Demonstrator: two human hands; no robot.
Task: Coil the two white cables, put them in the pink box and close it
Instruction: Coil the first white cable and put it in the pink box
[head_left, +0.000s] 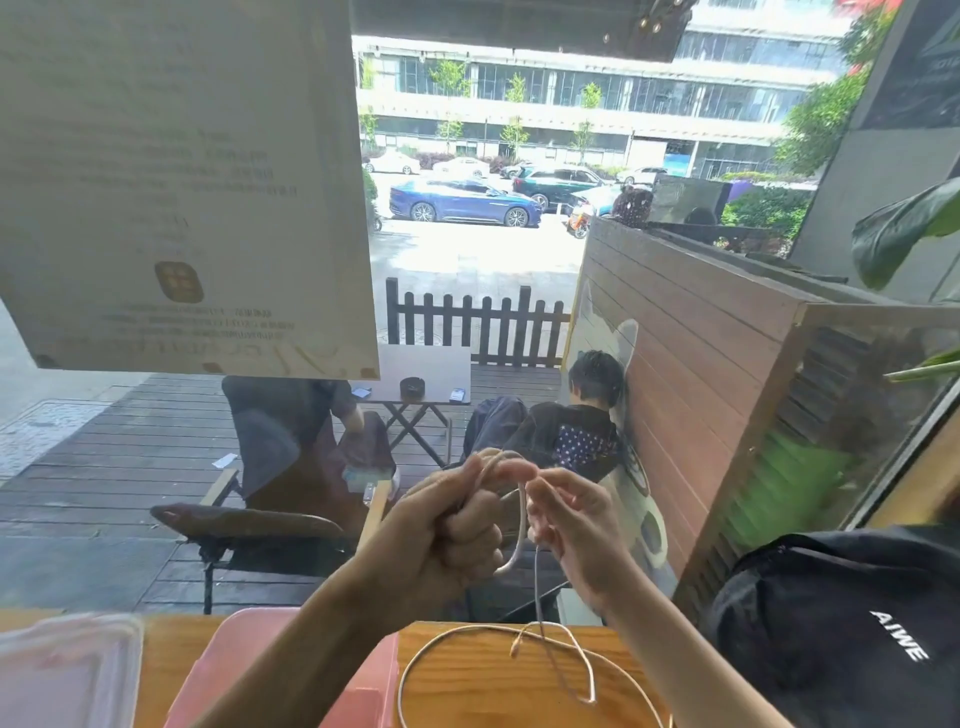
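Head view, read from the left: a clear lid (67, 670) lies at the near left edge of the wooden surface (498, 675), and just right of it sits the pink box (223, 670), open, partly hidden under the left forearm. The left hand (447, 525) is raised above the surface in a fist, gripping loops of a white cable (514, 540) that arch over its knuckles and curve down its right side. The right hand (576, 525) is close beside it, fingertips pinching the same cable near the top of the loop, the other fingers loosely spread. From there a thin strand drops straight down to the surface, where the loose length lies in a wide open curve between the forearms, its long run going left to right, a plug end near the middle. Whether that slack belongs to one cable or two I cannot tell. The next wrap likely means the right hand drawing slack up and over toward the left, which stays nearer the box. At the far right a black bag (841, 629) rests by the window; beyond the glass are a deck, chairs and seated people.
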